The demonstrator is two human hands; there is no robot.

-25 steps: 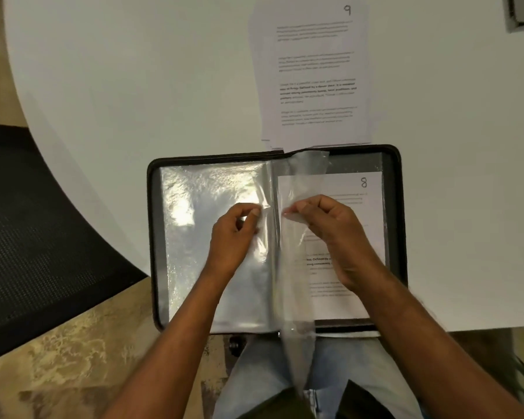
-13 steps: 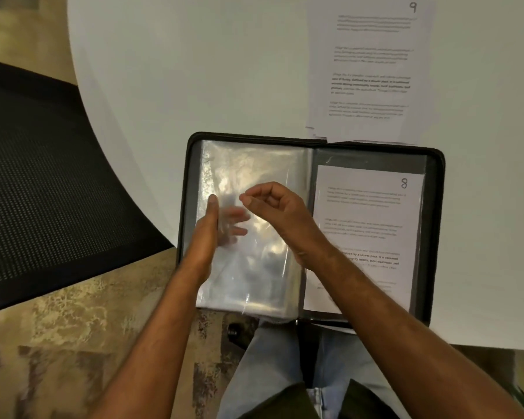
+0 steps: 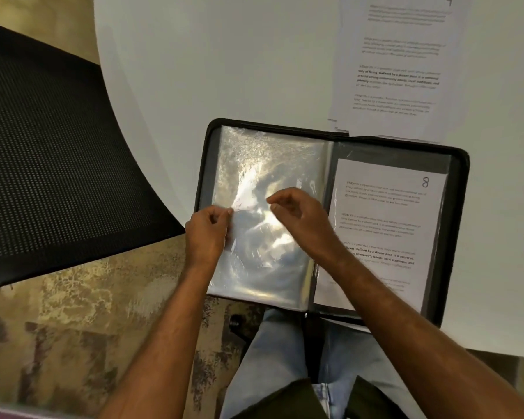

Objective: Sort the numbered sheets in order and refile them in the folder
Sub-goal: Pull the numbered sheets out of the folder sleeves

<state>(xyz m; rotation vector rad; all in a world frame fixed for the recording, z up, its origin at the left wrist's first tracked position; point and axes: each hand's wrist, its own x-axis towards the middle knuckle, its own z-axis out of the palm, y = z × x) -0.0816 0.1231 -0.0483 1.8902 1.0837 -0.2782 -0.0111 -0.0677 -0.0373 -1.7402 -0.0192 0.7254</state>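
1. Now that the clear sleeve (image 3: 263, 213) has flipped left, I pinch its edge with my left hand (image 3: 208, 234); my right hand (image 3: 300, 219) hovers loosely curled, grasping nothing.
2. Sheet 8 (image 3: 381, 234) sits filed in the folder (image 3: 457, 207); sheet 9 (image 3: 397, 62) waits on the surface (image 3: 224, 55).

Sheet 9 (image 3: 397, 65) cut off at top edge, its text too blurred to read; right forearm (image 3: 406, 313) hides pt of sheet 8 (image 3: 384, 225).

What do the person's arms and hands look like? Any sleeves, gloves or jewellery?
Both forearms are bare right to the frame's bottom edge: no sleeves show. The left hand and right hand wear no gloves, and I see no rings, watch or bracelets. Below them show light blue jeans and a dark top's hem.
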